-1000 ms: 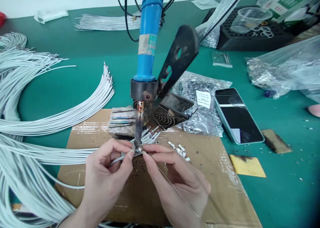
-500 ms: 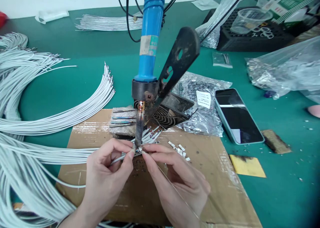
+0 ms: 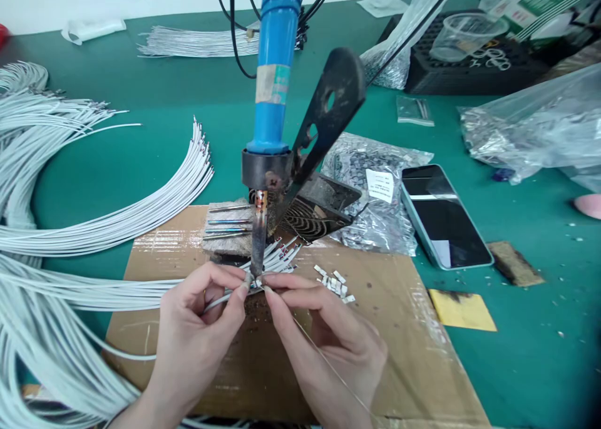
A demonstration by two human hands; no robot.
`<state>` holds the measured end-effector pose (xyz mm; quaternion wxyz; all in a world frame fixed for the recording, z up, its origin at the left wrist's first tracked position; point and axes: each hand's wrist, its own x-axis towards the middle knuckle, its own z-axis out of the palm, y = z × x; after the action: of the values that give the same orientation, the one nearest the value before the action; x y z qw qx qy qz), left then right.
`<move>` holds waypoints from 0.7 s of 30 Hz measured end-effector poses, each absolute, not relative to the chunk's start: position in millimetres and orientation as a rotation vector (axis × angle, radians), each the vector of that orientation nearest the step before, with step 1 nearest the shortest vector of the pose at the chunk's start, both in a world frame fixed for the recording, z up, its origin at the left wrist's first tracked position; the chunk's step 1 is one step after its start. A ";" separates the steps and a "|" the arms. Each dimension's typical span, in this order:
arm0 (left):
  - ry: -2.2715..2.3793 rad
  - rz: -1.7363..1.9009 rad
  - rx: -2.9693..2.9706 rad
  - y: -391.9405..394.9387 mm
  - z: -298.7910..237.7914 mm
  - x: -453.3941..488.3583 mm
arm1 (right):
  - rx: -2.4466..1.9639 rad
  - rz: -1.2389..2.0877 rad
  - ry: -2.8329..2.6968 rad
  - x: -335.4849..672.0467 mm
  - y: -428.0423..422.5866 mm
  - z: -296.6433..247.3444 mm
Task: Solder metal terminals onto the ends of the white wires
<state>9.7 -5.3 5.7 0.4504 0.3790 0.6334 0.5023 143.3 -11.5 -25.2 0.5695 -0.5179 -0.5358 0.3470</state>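
A blue-handled soldering iron (image 3: 275, 59) stands clamped with its tip pointing down. Directly under the tip, my left hand (image 3: 200, 329) is closed, thumb and forefinger pinching a white cable (image 3: 216, 302) near its end. Facing it, my right hand (image 3: 328, 335) pinches a thin solder wire (image 3: 323, 357) that trails back across the palm. Between the two sets of fingertips sits a small white piece (image 3: 258, 283) at the iron's tip; the exact contact there is too small to make out.
Cardboard (image 3: 394, 354) lies beneath the hands. Small white pieces (image 3: 334, 284) are scattered to the right, before a phone (image 3: 446, 216) and a yellow sponge (image 3: 462, 310). White cable bundles (image 3: 61, 329) fill the left. A black stand arm (image 3: 328, 103) slants behind the iron.
The whole view has shifted slightly, so most things appear a little further left. Both hands keep their pinches under the iron's tip, with little other visible difference.
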 end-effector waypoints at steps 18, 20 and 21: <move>1.351 0.746 1.131 -63.8 -20.8 3.9 | -1.340 0.917 -0.392 255.3 -34.1 -56.5; 1.285 0.695 1.415 -70.3 -22.6 -2.5 | -1.373 0.882 -0.384 259.3 -37.1 -64.3; 1.278 0.704 1.555 -73.3 -23.6 -7.2 | -1.377 0.869 -0.397 259.1 -37.9 -67.4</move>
<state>-7.2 -73.3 -23.6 0.4833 0.6384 0.5246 0.2892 259.1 -37.9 -67.4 0.6689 -0.6109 -0.1758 0.3854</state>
